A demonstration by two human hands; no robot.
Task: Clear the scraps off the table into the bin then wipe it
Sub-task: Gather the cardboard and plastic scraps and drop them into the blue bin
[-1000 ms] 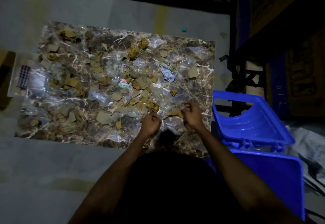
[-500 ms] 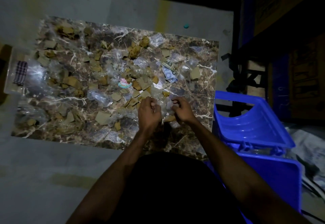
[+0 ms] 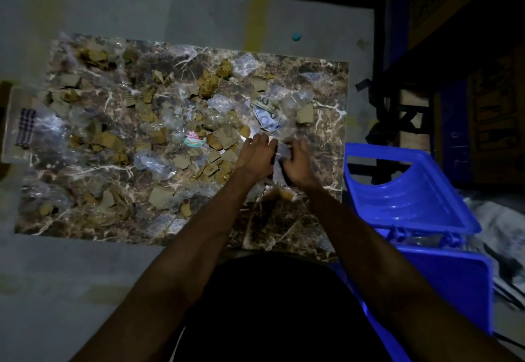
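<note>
**Scraps gathered on a marble table**

While torn brown cardboard scraps [image 3: 162,197] and crinkled clear plastic litter the glossy veined marble table [image 3: 321,83], both hands meet near its edge beside the blue plastic bin [image 3: 409,199]. Left hand [image 3: 255,154] lies knuckles-up, fingers loosely curled over scraps; right hand [image 3: 297,162] curls round a clear plastic piece.

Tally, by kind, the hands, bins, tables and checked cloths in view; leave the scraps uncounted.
hands: 2 (left hand, right hand)
blue bin: 1
table: 1
checked cloth: 1
Total: 5
</note>
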